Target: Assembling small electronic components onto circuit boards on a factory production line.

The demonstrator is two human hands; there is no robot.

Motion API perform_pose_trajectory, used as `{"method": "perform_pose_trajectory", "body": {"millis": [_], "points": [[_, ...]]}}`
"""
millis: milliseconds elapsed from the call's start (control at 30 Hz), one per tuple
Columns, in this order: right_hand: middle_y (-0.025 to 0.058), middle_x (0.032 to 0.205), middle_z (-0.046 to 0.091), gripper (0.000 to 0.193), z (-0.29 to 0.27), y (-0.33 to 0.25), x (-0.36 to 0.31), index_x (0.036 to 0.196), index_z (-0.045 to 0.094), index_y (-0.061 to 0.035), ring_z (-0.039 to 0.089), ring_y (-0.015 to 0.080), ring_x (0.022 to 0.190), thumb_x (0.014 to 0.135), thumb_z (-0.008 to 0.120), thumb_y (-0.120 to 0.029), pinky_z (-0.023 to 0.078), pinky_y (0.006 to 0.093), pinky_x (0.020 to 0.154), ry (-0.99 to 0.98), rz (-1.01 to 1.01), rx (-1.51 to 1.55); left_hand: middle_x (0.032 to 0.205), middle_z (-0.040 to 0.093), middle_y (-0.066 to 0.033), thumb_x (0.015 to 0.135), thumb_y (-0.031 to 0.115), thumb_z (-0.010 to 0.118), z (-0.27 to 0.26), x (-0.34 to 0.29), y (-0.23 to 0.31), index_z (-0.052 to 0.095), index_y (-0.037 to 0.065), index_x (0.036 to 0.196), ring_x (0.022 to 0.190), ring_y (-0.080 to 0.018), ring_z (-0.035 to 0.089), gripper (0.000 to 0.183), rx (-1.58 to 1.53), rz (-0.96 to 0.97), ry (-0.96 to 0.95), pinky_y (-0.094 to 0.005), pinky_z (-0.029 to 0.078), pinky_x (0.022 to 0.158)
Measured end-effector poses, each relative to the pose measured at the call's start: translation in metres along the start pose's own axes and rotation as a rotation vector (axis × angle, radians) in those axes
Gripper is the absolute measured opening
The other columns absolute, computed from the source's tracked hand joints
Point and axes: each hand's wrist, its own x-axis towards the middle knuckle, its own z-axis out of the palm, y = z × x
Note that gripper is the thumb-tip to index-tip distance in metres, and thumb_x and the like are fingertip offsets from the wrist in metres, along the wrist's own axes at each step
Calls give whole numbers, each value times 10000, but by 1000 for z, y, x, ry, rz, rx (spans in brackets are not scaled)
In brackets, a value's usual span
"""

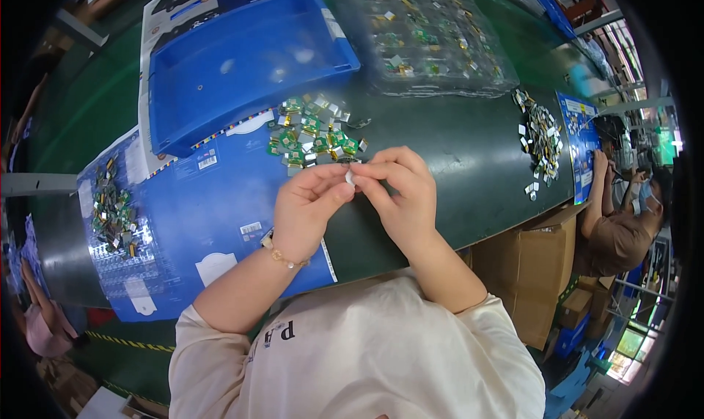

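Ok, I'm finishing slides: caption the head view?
Left hand and right hand meet at a small white piece near green circuit boards.

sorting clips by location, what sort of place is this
Probably an electronics assembly workshop: a heap of small green circuit boards, clear plastic trays of small parts, and a co-worker at the workbench.

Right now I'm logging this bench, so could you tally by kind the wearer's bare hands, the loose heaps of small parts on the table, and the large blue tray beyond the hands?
Bare hands: 2 (left hand, right hand)
Loose heaps: 3 (left heap, middle heap, right heap)
Large blue tray: 1
Total: 6
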Motion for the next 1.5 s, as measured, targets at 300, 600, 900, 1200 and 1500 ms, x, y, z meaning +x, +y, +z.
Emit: {"method": "perform_pose_trajectory", "body": {"millis": [300,600,900,1200,1500], "points": [[56,780,567,74,-2,-2,69,790,577,-21,520,159,678,784,649,-38,418,260,614,-126,-78,241,1081,642,-110,874,-11,591,-8,12,11,550,-7,1202,976,-157,617,331,-213,13,106,-259,487,858],[89,1093,628,229,30,13,111,1009,676,-97,567,313,1037,792,651,-167,446,388,880,-34,-354,-441,1070,642,-114,885,9,585,-3,7,3,516,-15,1203,974,-171,621,327,-105,44,-54,-274,488,857],[82,1041,624,237,-26,25,11,1119,601,3,577,171,976,929,500,-96,462,315,846,-510,287,603,1036,649,-96,937,89,512,-6,4,4,545,23,1167,936,-158,634,241,-214,-131,-261,-280,514,812],[44,934,607,188,-45,40,-25,1031,652,6,568,100,871,848,629,-33,457,236,737,-442,548,685,922,640,-50,951,111,469,-6,4,10,564,34,1132,827,-108,615,219,-98,-211,-411,-229,490,712],[-33,760,571,34,-52,17,-18,859,627,-16,527,45,674,833,642,-31,420,185,622,-358,716,568,893,619,-9,940,94,474,5,-1,10,572,46,1094,803,-71,567,188,211,-138,-320,-192,425,654]]}}
